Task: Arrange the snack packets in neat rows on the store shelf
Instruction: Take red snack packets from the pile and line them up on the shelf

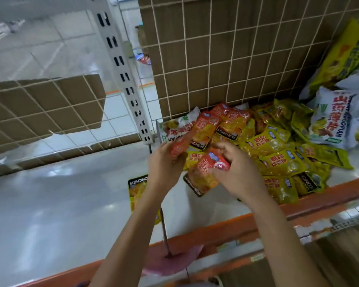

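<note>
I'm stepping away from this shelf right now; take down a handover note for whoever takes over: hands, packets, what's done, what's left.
Left hand grips an orange snack packet above the white metal shelf.
Right hand holds a second orange packet beside it.
Yellow snack packets lie heaped on the shelf's right side, more orange packets behind them; large white bags lean at the far right; one lone yellow packet lies by the left forearm.
Done: no neat row visible yet.
Left: probably sort the heap into rows by kind.
</note>
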